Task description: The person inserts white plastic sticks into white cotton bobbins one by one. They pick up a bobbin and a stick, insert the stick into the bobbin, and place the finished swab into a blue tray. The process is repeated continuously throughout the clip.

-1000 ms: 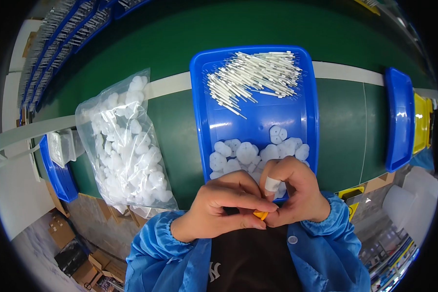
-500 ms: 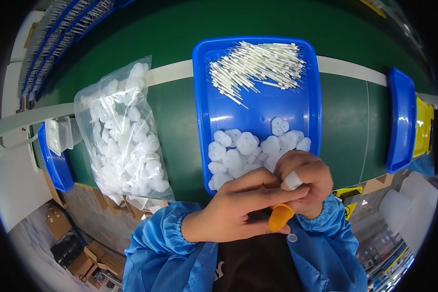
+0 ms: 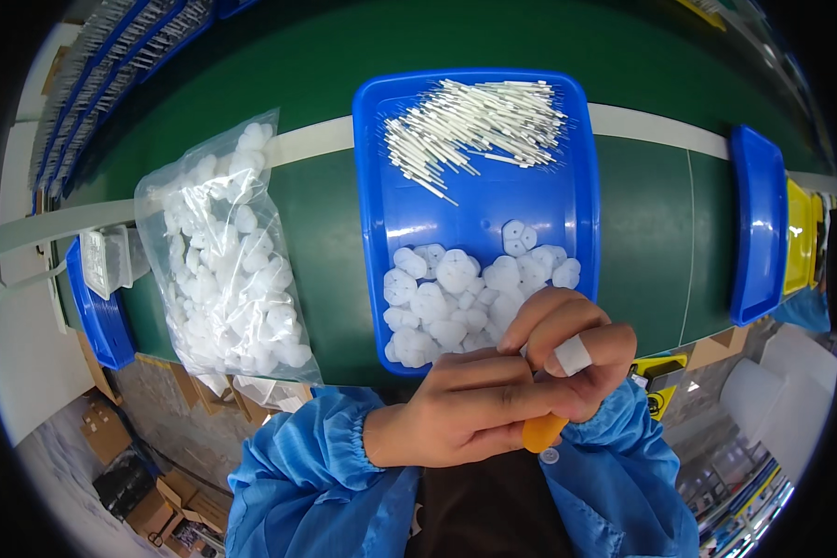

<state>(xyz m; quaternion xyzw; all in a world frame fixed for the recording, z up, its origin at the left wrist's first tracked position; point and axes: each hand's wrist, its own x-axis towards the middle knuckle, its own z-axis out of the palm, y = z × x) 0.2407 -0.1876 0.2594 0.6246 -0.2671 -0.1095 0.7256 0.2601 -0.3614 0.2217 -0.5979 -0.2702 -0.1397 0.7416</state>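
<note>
The surface (image 3: 325,214) is a matt green mat, smooth, with a pale strip across it. At its middle stands a glossy blue plastic tray (image 3: 474,209) with thin white sticks (image 3: 474,126) and soft-looking white round pieces (image 3: 465,293), matt. Toward the left edge lies a clear, shiny plastic bag (image 3: 223,251), wrinkled. The sleeves (image 3: 316,465) are light blue cloth, slightly shiny. The right hand (image 3: 572,349) has a white tape on one finger, above a smooth orange piece (image 3: 541,432).
</note>
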